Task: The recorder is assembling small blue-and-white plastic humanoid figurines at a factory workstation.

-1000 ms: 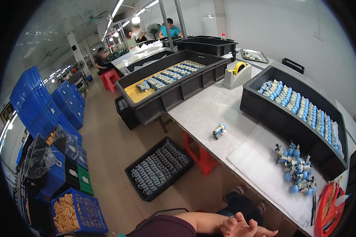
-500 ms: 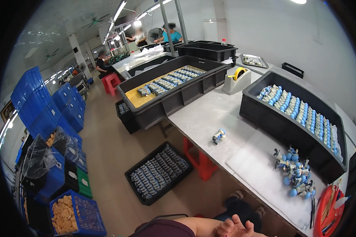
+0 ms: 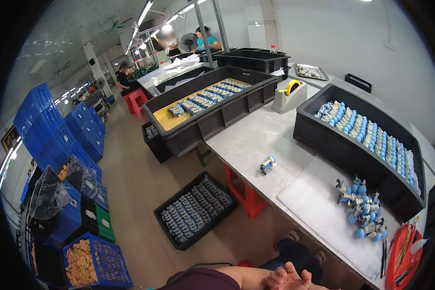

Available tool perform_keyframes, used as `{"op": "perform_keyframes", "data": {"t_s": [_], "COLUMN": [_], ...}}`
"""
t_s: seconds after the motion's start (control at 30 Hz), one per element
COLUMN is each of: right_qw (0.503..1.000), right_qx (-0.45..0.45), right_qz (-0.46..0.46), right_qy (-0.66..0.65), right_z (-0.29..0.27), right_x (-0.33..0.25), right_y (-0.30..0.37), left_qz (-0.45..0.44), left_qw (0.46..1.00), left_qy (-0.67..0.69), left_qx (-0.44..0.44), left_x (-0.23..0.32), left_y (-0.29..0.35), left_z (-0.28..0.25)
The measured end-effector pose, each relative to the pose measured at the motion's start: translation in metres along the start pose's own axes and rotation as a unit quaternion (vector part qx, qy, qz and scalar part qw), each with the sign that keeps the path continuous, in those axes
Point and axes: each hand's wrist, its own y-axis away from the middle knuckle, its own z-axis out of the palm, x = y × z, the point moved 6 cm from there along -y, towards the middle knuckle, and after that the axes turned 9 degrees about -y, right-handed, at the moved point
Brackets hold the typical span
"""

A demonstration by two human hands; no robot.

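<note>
My left forearm, in a maroon sleeve, crosses the lower edge. At its end my left hand [image 3: 289, 279] is partly cut off by the frame, palm up, fingers loosely curled and apart, with nothing seen in it. It stays below the table and touches none of the figures. My right hand does not show. On the table, beyond the hand, one small blue-and-white figure [image 3: 268, 165] lies alone. A heap of similar figures with round blue heads [image 3: 365, 210] lies to the right on a white sheet [image 3: 314, 203]. Behind the heap, a black crate [image 3: 357, 164] holds rows of them.
A red tray of tools [image 3: 403, 258] sits at the right corner, near a tape dispenser [image 3: 291, 96] farther back. Another black crate [image 3: 217, 118] overhangs the table's left edge. On the floor are a figure-filled crate [image 3: 182, 246], red stools [image 3: 249, 198] and blue bins [image 3: 48, 130]. Several people work far back.
The view has shifted very slightly. A far person in a blue-green top has moved a little. My left hand keeps its pose, and the figures stay in place.
</note>
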Motion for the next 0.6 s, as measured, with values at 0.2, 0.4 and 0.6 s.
{"op": "perform_keyframes", "data": {"t_s": [0.2,0.4,0.6], "right_qw": [1.000,0.997,0.998], "right_qx": [-0.002,-0.073,-0.054], "right_qz": [-0.001,-0.011,-0.015], "right_qy": [-0.017,-0.017,0.015], "right_z": [-0.011,-0.017,-0.005], "right_x": [0.005,-0.003,-0.004], "right_y": [0.008,-0.003,0.005], "left_qz": [-0.051,-0.129,-0.082], "left_qw": [0.998,0.989,0.995], "left_qy": [-0.021,-0.064,-0.044], "left_qx": [-0.021,-0.046,-0.025], "left_x": [-0.007,0.013,-0.014], "left_y": [0.012,0.018,0.013], "left_z": [0.013,-0.006,0.004]}}
